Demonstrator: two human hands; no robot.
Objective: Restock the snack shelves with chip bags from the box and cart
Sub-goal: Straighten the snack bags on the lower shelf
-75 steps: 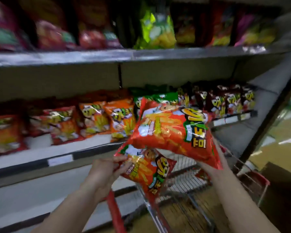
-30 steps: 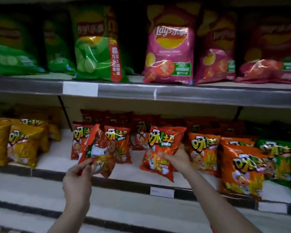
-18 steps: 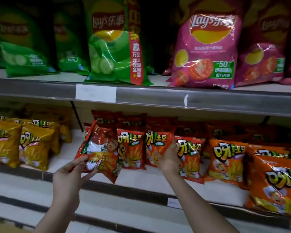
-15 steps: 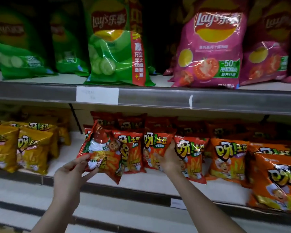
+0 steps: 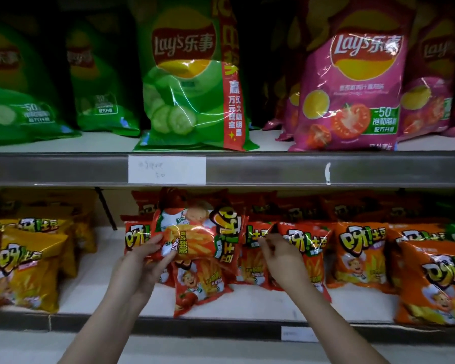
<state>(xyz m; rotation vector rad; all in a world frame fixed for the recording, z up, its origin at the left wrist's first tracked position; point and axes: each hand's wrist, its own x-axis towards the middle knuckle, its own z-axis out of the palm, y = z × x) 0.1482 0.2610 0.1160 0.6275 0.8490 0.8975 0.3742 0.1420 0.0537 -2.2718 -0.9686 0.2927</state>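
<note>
red chip bag sideways, pinched by left hand; right hand fingers curled.

The left hand holds a red crinkly foil fries bag sideways before the lower white shelf, while the right hand pinches a standing red bag.

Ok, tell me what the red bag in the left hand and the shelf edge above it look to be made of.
Red bag: thin glossy plastic film, probably; it crinkles and throws sharp white glints where the left hand grips it. Shelf edge: looks like dull grey metal, a smooth strip with a soft sheen; painted or bare, I cannot tell.
</note>
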